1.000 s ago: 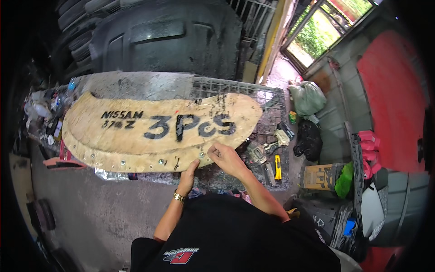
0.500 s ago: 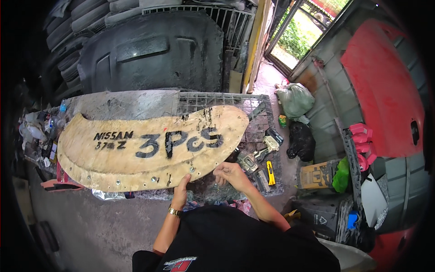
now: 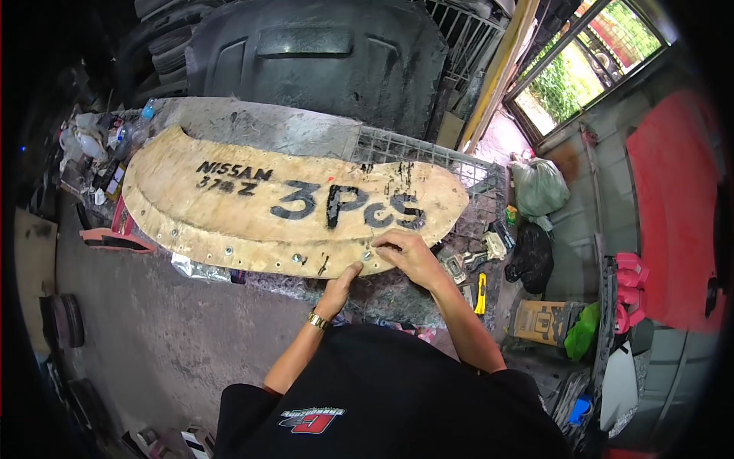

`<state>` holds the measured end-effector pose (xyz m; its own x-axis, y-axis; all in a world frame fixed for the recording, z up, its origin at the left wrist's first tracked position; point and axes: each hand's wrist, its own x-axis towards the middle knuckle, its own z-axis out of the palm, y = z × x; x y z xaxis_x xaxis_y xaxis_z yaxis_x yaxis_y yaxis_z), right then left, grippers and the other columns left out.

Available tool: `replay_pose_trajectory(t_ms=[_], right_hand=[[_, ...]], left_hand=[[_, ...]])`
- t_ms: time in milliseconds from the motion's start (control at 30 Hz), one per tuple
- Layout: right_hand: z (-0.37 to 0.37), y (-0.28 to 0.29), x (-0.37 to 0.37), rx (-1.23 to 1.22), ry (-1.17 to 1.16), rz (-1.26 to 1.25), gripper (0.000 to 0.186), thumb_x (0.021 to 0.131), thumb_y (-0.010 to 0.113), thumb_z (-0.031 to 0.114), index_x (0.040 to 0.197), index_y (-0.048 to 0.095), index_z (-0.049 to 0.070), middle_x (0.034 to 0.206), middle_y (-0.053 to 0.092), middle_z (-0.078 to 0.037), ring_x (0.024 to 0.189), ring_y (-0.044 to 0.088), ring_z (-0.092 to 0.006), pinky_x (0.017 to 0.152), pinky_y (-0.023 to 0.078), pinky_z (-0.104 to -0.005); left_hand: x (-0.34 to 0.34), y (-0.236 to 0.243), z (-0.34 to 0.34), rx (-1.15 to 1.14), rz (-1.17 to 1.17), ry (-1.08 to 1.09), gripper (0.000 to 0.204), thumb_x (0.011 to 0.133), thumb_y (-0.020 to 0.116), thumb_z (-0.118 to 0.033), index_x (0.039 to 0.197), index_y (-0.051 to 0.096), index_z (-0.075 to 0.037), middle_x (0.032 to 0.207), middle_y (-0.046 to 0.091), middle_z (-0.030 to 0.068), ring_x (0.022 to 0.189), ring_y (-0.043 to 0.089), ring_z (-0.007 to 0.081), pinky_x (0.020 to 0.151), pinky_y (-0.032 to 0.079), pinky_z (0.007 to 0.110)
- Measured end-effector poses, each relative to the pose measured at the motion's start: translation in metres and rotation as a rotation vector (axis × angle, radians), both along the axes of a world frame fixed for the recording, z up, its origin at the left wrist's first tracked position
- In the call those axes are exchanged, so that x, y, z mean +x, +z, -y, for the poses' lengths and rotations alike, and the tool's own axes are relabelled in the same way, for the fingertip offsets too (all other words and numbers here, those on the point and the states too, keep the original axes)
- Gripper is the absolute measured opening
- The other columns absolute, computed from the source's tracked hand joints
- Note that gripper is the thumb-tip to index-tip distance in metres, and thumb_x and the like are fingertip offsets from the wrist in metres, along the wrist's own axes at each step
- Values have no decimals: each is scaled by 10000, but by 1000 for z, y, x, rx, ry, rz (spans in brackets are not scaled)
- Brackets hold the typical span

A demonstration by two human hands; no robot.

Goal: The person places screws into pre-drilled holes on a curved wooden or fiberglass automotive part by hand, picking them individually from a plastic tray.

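Note:
A long curved tan panel (image 3: 306,164), like a mould, lies across the workbench with black stencilled marks on its face. Small holes and several bolts line its near flange. My left hand (image 3: 341,289) grips the near edge, thumb on top and the other fingers hidden underneath. My right hand (image 3: 413,258) is over the flange towards the right end, its fingers bent together close beside a bolt (image 3: 367,256). Whether something small is between those fingertips cannot be made out.
On the workbench (image 3: 306,117), right of the panel, lie a cordless power tool (image 3: 495,245) and a yellow utility knife (image 3: 480,294). Clutter (image 3: 90,141) crowds its left end. A dark car bonnet (image 3: 321,73) stands behind. Bags (image 3: 539,186) and a cardboard box (image 3: 537,320) sit to the right.
The view has shifted, so the bench appears higher and farther right. My right hand has moved from beside the panel's near edge onto its flange, by the bolt. My left hand still holds the edge.

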<state>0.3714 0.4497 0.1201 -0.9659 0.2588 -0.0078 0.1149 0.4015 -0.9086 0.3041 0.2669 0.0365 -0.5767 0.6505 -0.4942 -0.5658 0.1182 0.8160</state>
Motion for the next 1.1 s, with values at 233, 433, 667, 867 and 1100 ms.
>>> replay_pose_trajectory(t_ms=[233,433,667,867,1100], right_hand=[[-2,-11,-11,323,247,6,163,835,610,105,968,588,13,916,600,-149,911,584,-337,787,468,-392],[0,-5,-17,431,261,49,156,837,613,146,914,569,18,876,593,-154,882,583,-351,753,466,-410],[10,-9,-23,603,142,66,298,860,605,313,809,583,20,763,608,-172,770,607,-353,660,466,-426],[1,-14,-14,460,7,130,320,906,553,323,918,665,23,681,599,-131,665,604,-281,590,452,-367],[0,-22,28,-373,12,367,307,926,564,251,1004,650,-34,623,558,-32,491,453,-59,460,341,-210]], left_hand=[[2,-14,-3,-3,7,30,464,898,602,-339,1161,592,43,1153,598,75,1046,528,141,931,395,282],[2,-13,-3,6,7,25,478,900,598,-354,1157,586,49,1156,593,83,1043,522,149,936,392,288],[2,-7,-3,70,-39,24,398,910,588,-299,1146,591,21,1127,600,54,1023,525,137,914,401,281],[0,0,-3,40,-22,20,394,912,586,-295,1142,602,25,1120,597,35,1029,517,117,917,395,273],[1,-9,-3,61,-61,-15,425,919,570,-326,1133,601,40,1114,605,44,1010,527,120,911,397,269]])
